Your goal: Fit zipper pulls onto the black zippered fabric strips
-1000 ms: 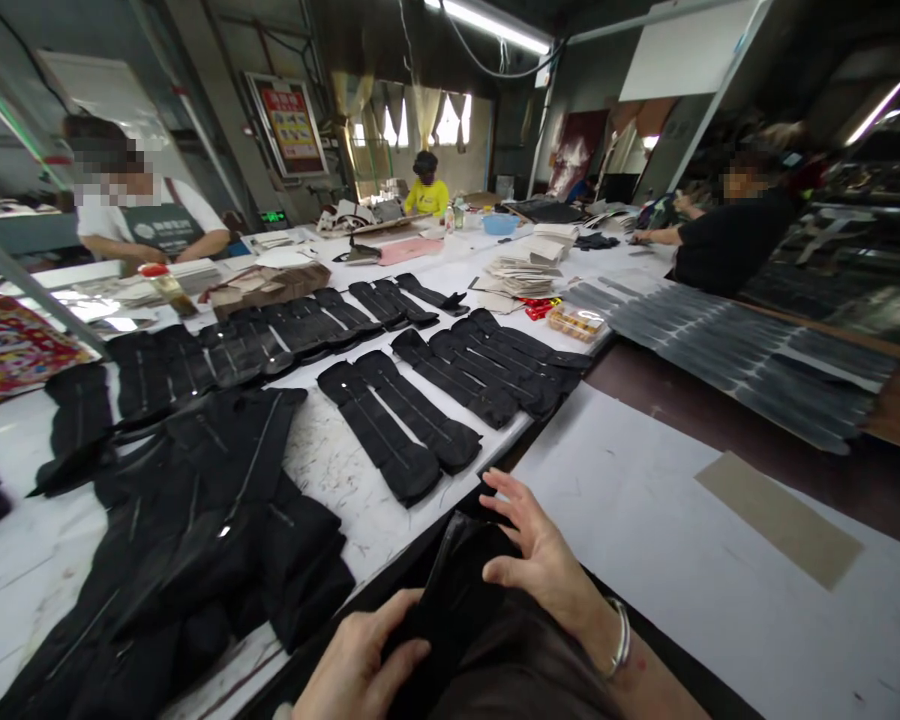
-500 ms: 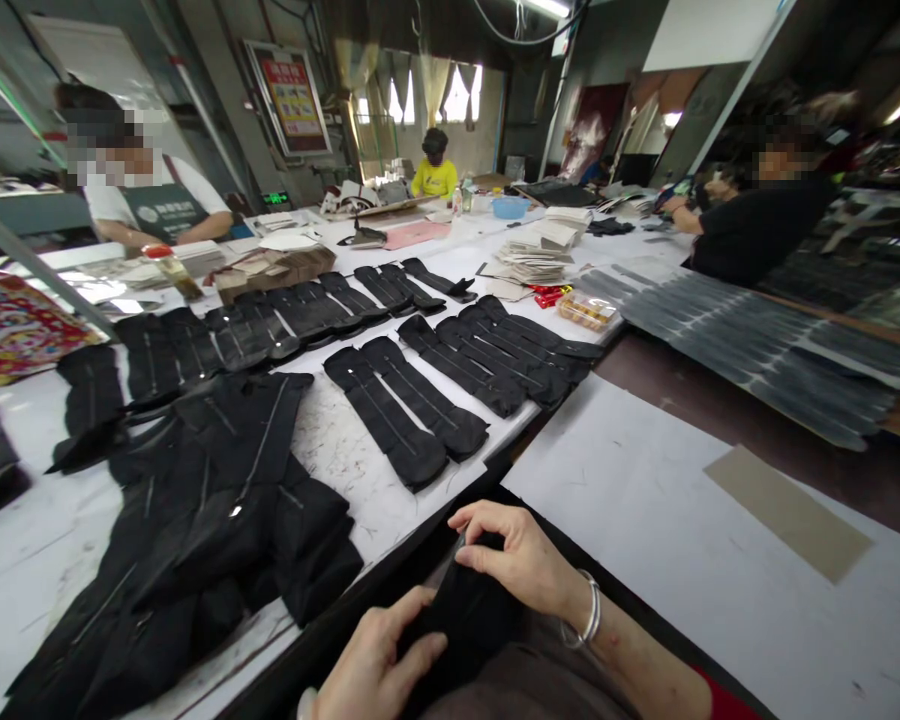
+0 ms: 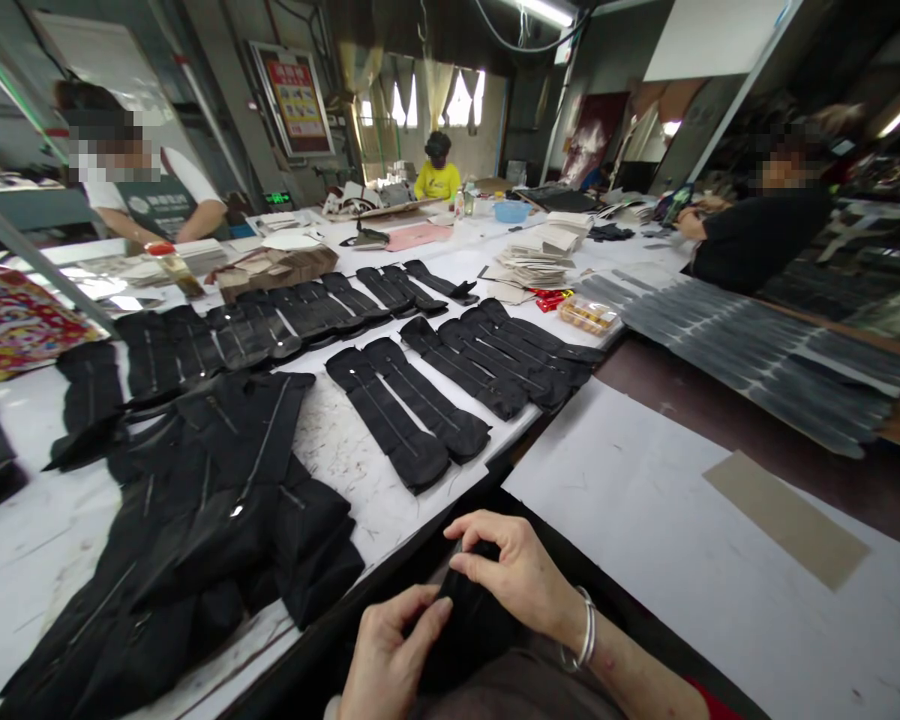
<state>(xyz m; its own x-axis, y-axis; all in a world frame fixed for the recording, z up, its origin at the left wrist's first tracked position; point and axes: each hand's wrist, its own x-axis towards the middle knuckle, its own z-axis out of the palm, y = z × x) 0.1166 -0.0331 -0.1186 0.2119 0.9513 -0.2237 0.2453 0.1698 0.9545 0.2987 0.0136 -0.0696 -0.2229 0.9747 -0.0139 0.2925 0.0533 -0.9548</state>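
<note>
Low in the view, close to my body, both hands pinch the edge of a black fabric piece [image 3: 474, 618]. My left hand [image 3: 394, 640] grips it between thumb and forefinger on the near side. My right hand [image 3: 516, 575], with silver bangles at the wrist, pinches the edge a little farther off. Much of the piece blends into the dark area beneath, so its full shape is hidden. Left of my hands lies a heap of black zippered fabric pieces [image 3: 217, 520]. Beyond my hands, two black zippered strips [image 3: 412, 415] lie side by side on the white table [image 3: 330, 440].
More black strips [image 3: 502, 350] lie in rows farther back. A grey-brown card [image 3: 786, 520] rests on the white board [image 3: 645, 480] at right. Grey strips [image 3: 750, 350] cover a panel beyond. Co-workers sit at left [image 3: 161, 200], back [image 3: 436, 178] and right [image 3: 757, 235].
My left hand has moved slightly up and right along the fabric, its thumb now closed against the forefinger. My right hand keeps its pinch, barely shifted.
</note>
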